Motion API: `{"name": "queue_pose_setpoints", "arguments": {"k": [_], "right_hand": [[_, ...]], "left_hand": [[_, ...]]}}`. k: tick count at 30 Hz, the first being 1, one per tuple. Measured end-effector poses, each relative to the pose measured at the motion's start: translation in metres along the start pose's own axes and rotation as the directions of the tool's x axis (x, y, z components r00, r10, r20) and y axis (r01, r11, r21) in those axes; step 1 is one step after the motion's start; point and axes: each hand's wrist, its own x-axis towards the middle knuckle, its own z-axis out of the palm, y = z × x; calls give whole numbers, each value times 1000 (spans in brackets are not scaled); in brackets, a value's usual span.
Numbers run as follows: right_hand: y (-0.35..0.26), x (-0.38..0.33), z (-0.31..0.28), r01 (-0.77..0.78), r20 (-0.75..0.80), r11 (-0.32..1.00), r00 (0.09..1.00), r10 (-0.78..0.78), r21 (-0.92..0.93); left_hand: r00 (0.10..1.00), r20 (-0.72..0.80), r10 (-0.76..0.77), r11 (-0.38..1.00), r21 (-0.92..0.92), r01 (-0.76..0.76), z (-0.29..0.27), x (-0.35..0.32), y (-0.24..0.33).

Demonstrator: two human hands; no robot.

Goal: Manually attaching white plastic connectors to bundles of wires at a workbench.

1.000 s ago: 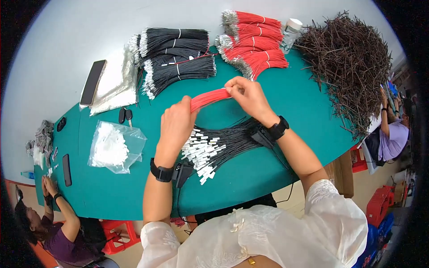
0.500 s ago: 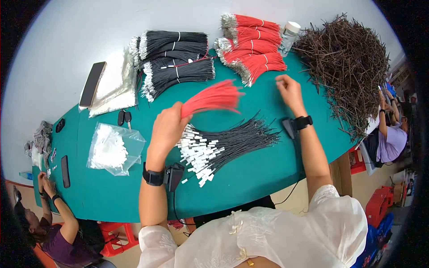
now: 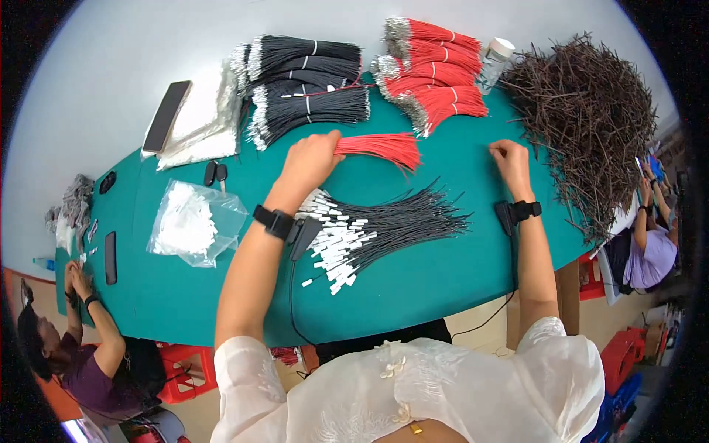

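My left hand (image 3: 310, 162) is closed round one end of a bundle of red wires (image 3: 380, 148), whose loose ends fan out to the right above the green table. Just below it lies a spread pile of black wires (image 3: 413, 221) with white connectors (image 3: 343, 247) at the left end. To the right, my right hand (image 3: 511, 164) hovers near the table with fingers curled and fingertips together; whatever may be in them is too small to see. Tied bundles of red wires (image 3: 443, 70) and tied bundles of black wires (image 3: 314, 103) lie at the back.
A heap of thin brown strips (image 3: 591, 118) covers the right end, beside a clear jar (image 3: 493, 65). On the left are a bag of white connectors (image 3: 188, 221), keys (image 3: 221, 175), a phone (image 3: 167, 117) on plastic bags, and a co-worker (image 3: 88, 369). Cables hang from my wristbands.
My left hand has swung the red wire bundle slightly right and levelled it. My right hand has moved a little right, fingers still curled. The whole view has shifted slightly.
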Motion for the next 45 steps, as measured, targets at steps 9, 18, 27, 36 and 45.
{"name": "queue_pose_setpoints", "arguments": {"k": [9, 18, 27, 36, 45], "right_hand": [[9, -4, 6, 120, 173, 993, 978, -118, 2], [-10, 3, -2, 77, 245, 984, 969, -36, -163], [-37, -9, -10, 216, 195, 929, 967, -162, -299], [-173, -40, -20, 476, 518, 824, 642, -565, 309], [-191, -61, 35, 566, 551, 751, 528, -647, 341]], "left_hand": [[996, 94, -9, 999, 47, 4, 18, 2, -17], [992, 92, -89, 996, 6, 89, 15, -4, -15], [994, 85, -69, 996, -45, 73, 16, -10, -18], [985, -63, 163, 977, -125, -170, -26, -72, 30], [982, 128, 141, 980, 121, -156, 3, -137, 69]]}}
